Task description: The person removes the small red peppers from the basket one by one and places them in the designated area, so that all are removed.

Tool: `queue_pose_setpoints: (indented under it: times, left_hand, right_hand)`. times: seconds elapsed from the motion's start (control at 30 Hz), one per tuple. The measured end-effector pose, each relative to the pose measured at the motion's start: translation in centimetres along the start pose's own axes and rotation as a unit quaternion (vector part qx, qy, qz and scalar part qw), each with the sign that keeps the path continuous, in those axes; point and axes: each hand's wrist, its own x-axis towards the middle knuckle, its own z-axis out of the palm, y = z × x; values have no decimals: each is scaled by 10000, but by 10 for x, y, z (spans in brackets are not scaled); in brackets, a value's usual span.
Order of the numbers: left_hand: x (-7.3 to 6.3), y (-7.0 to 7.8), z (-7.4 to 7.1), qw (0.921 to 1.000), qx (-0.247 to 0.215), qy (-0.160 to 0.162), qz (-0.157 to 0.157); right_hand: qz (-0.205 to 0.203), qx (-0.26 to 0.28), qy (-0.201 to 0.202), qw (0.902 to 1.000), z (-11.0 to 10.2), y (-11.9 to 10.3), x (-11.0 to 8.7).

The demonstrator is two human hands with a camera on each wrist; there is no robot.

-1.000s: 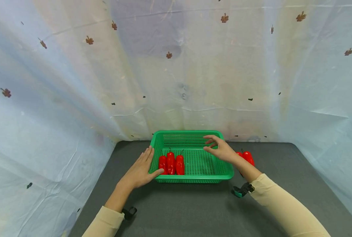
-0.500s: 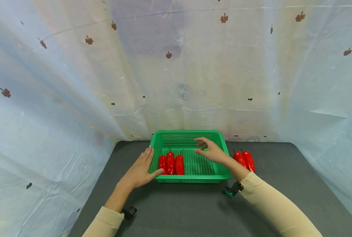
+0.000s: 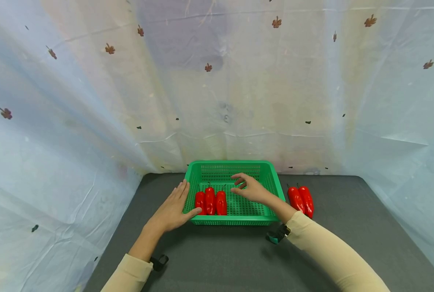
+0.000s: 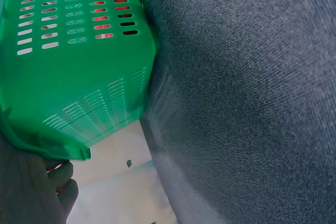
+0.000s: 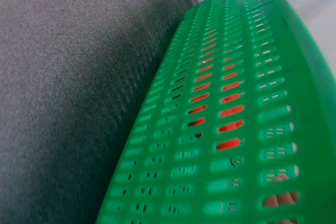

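Now nears three red peppers [image 3: 210, 201], at eight o'clock inside the green basket [image 3: 235, 218], with right hand [image 3: 252, 190] loosely bent, half spread and holding nothing, uncovering two outer peppers [image 3: 301, 202] at three o'clock, apparently favouring those inside, while resting straight-fingered left hand [image 3: 173, 209] against the basket at nine.

pale yellow sleeves [image 3: 333, 248], black wrist straps [image 3: 283, 230], teal patch [image 3: 273, 239] on the right one

The left hand [image 3: 171, 210] shows its back, fingers straight and thumb spread; the right hand [image 3: 252, 190] has fingers loosely bent, thumb apart.
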Motion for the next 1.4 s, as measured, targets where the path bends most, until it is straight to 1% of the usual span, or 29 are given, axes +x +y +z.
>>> queue_pose_setpoints:
  times: [0.2,0.47,0.57,0.83,1.03,1.2,1.4]
  left_hand:
    - [0,-1,1,10000,-23,-17,-20]
    - [0,-1,2,10000,-3,5,-21]
    - [0,-1,2,10000,1,-4,-17]
    - [0,-1,1,10000,-1,-4,-56]
    - [0,-1,0,10000,-20,23,-25]
    - [0,-1,0,10000,-27,52,-9]
    - [-1,-1,0,10000,-45,59,-12]
  right_hand:
    - [106,5,-86,9999,11,-2,5]
    - [280,-6,-92,9996,28,-4,10]
    - [333,8,-82,9994,32,-5,11]
    - [482,-230,-96,9985,37,-12,14]
    - [517,-387,-54,9979,47,-5,21]
    - [527,-545,-138,9970,55,1,23]
    - [634,-732,-210,9951,58,2,23]
